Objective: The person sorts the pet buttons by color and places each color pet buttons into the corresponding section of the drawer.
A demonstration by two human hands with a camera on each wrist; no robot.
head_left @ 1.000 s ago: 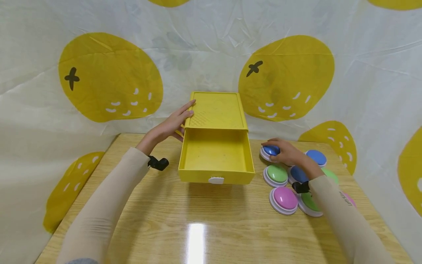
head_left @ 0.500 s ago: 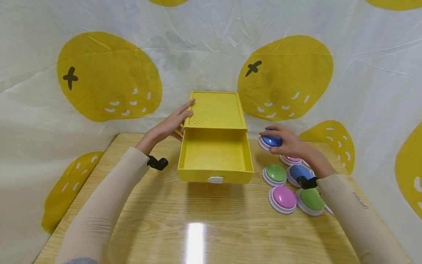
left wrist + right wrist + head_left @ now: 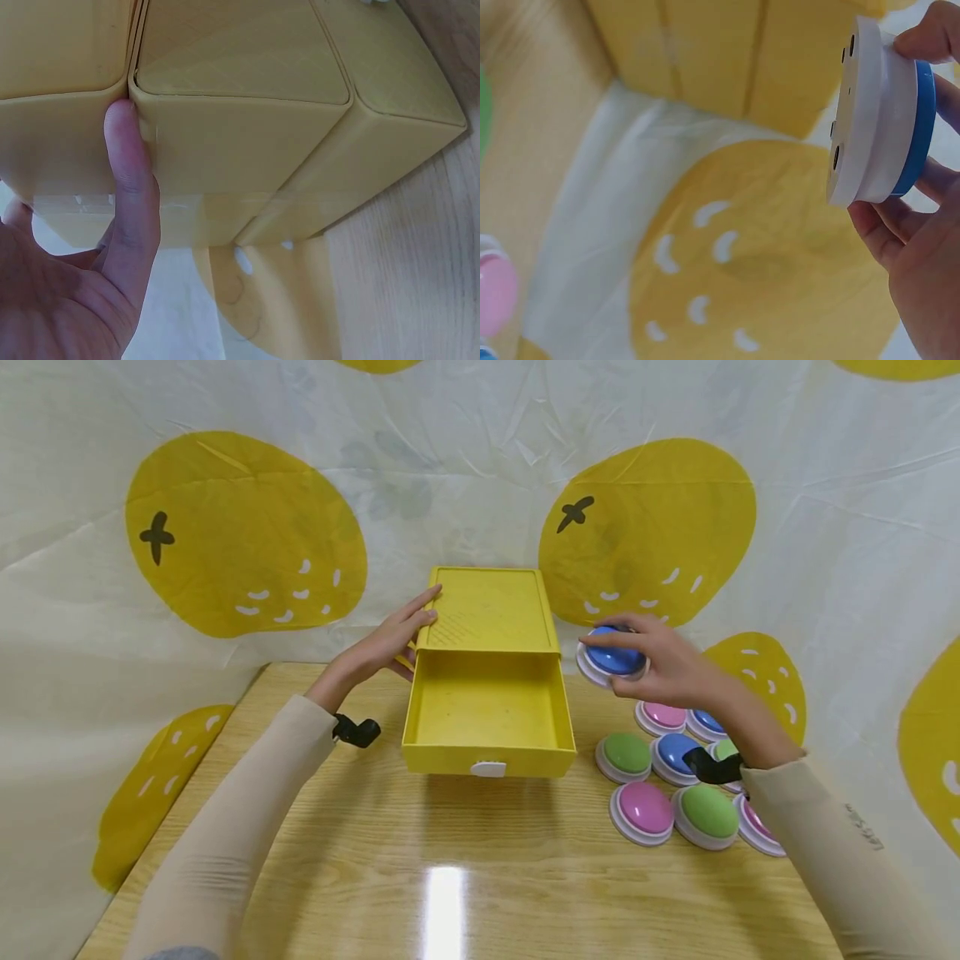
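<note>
My left hand (image 3: 386, 645) rests against the left side of a yellow drawer cabinet (image 3: 497, 610), fingertips on its top edge. Its thumb (image 3: 129, 150) touches a seam in the cabinet wall in the left wrist view. The cabinet's top drawer (image 3: 487, 762), with a small white handle, is pulled out and its inside looks bare. My right hand (image 3: 667, 662) grips a blue dome push button (image 3: 617, 653) by its white round base, raised beside the cabinet. In the right wrist view the blue push button (image 3: 885, 124) is tilted on edge, its underside showing screw holes.
Several more push buttons sit on the wooden table (image 3: 360, 860) to the right, among them a green one (image 3: 626, 753), a pink one (image 3: 647, 807) and a blue one (image 3: 677, 752). A white cloth with yellow fruit shapes (image 3: 465, 468) hangs behind the cabinet.
My right hand has lifted the blue push button from the table, up and slightly left, uncovering the pink and blue push buttons below. My left hand stays at the cabinet.
</note>
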